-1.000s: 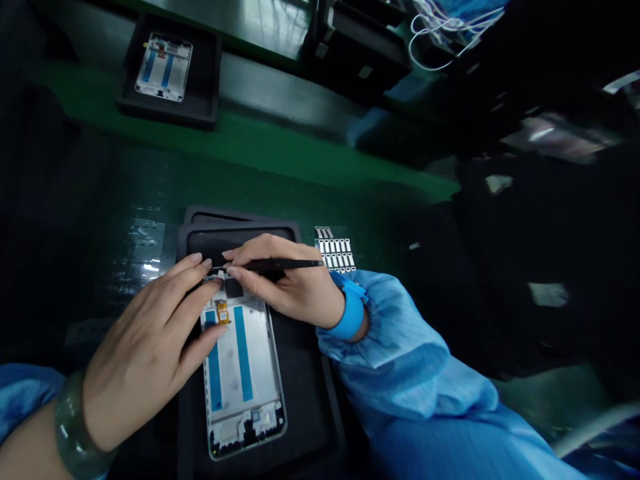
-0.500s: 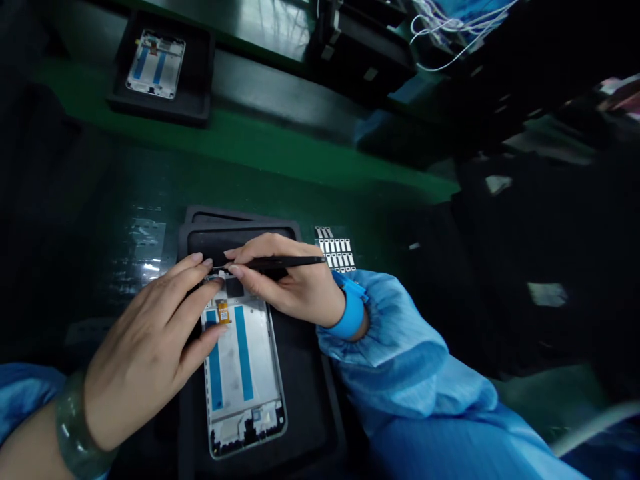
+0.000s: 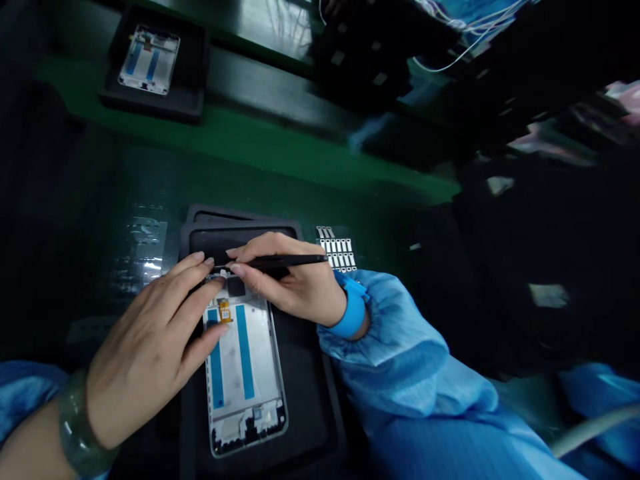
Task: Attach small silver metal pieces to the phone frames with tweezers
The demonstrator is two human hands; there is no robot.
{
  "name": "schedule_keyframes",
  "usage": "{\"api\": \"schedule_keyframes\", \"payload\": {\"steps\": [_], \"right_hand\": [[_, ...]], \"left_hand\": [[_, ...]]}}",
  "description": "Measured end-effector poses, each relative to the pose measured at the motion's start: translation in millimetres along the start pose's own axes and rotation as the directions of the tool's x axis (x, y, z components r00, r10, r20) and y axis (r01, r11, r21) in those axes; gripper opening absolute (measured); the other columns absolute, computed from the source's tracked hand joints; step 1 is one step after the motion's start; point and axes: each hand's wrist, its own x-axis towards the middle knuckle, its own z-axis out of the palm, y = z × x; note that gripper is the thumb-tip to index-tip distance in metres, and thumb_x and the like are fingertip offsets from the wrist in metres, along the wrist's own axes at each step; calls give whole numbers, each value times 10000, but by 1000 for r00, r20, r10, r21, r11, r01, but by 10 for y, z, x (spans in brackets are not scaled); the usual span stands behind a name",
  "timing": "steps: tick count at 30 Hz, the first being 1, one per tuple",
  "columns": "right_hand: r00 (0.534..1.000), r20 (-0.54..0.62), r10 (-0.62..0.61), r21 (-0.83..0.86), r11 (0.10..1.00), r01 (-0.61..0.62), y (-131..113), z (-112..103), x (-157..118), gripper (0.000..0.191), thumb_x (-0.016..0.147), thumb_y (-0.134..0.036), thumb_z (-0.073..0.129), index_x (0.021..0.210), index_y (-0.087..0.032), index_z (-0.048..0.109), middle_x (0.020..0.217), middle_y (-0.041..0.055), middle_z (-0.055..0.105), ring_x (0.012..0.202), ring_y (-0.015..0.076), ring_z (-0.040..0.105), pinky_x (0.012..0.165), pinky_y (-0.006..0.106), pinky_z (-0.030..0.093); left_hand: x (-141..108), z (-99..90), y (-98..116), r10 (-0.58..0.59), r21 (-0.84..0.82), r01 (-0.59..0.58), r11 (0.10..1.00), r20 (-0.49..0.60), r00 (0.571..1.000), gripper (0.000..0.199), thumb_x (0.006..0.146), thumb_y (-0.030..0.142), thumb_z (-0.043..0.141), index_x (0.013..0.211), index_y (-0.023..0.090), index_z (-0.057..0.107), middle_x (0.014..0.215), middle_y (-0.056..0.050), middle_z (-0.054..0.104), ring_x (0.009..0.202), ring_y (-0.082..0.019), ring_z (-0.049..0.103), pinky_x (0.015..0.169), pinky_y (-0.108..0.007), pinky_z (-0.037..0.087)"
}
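Note:
A silvery phone frame point(image 3: 265, 360) with two blue strips and an orange flex cable point(image 3: 225, 312) lies face down in a black tray point(image 3: 313, 400). My left hand point(image 3: 155, 327) rests on its upper left, fingers stretched out and apart, with the thumb over one strip and other fingertips along the top edge. Black tweezers point(image 3: 285, 261) are pinched in my right hand point(image 3: 295, 283). Their tip points left to the frame's top edge, close to my left fingertips. What the tip touches is too small to tell.
Beside my right wrist lies a sheet of small pale parts point(image 3: 340, 250). At the back left, another phone frame point(image 3: 150, 61) sits in a second black tray point(image 3: 193, 87). White cables point(image 3: 465, 33) and dark stacked objects point(image 3: 360, 67) stand at the back. A blue sleeve point(image 3: 600, 393) shows at the right edge.
The far tray with its phone frame has shifted slightly left. More blue cloth shows at the right edge. My hands and the tweezers stay almost where they were.

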Motion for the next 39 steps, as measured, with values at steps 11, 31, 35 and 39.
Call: {"api": "schedule_keyframes", "payload": {"steps": [11, 31, 35, 39], "right_hand": [[1000, -2, -1, -72, 997, 1, -19, 8, 38, 95, 837, -191, 613, 909, -138, 584, 865, 37, 655, 808, 123, 641, 730, 216, 525], [995, -96, -35, -148, 989, 21, -38, 46, 58, 57, 821, -168, 606, 858, -133, 582, 797, 15, 637, 712, 88, 615, 671, 175, 494], [990, -137, 42, -47, 998, -49, -25, 30, 49, 58, 828, -189, 595, 844, -137, 573, 773, 6, 619, 620, 69, 590, 566, 162, 491], [991, -128, 42, -7, 999, -44, -28, 23, 49, 57, 831, -185, 589, 844, -132, 573, 769, 6, 614, 597, 60, 581, 547, 155, 488]], "left_hand": [[0, 1, 5, -12, -14, 12, 1000, 5, 1000, 374, 903, 363, 440, 1227, 176, 463, 1332, -75, 447, 1318, -199, 318, 1063, -393, 359], [6, -21, -3, -30, -25, 31, 999, 35, 999, 383, 892, 363, 454, 1233, 188, 453, 1340, -75, 441, 1314, -218, 323, 1058, -419, 373], [4, -24, 8, -30, -21, 31, 999, 22, 999, 380, 897, 363, 447, 1238, 194, 451, 1338, -72, 444, 1312, -214, 326, 1048, -421, 384], [0, -20, 15, -26, -21, 27, 999, 24, 999, 381, 897, 366, 445, 1235, 189, 454, 1341, -79, 444, 1308, -225, 332, 1041, -431, 390]]}}
